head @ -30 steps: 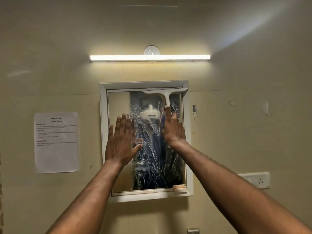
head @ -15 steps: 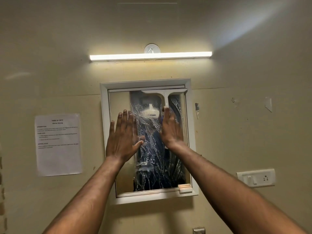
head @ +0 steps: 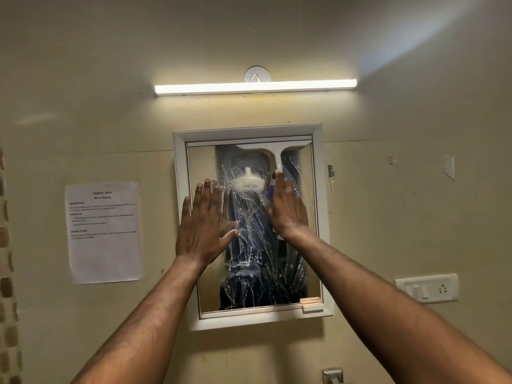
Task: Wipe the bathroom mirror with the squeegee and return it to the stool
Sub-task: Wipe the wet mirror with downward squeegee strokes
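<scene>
The right hand [head: 288,209] clasps the squeegee [head: 273,152] handle, blade above at the mirror [head: 250,278] top; the left hand [head: 205,225] is spread flat. Next, probably a downward pull.

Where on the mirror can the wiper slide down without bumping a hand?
The strip of mirror between the left hand and the right hand is free, and so is all the wet glass below both wrists, down to the small box on the frame's bottom corner. It is crowded up top, where the squeegee sits under the frame.
</scene>
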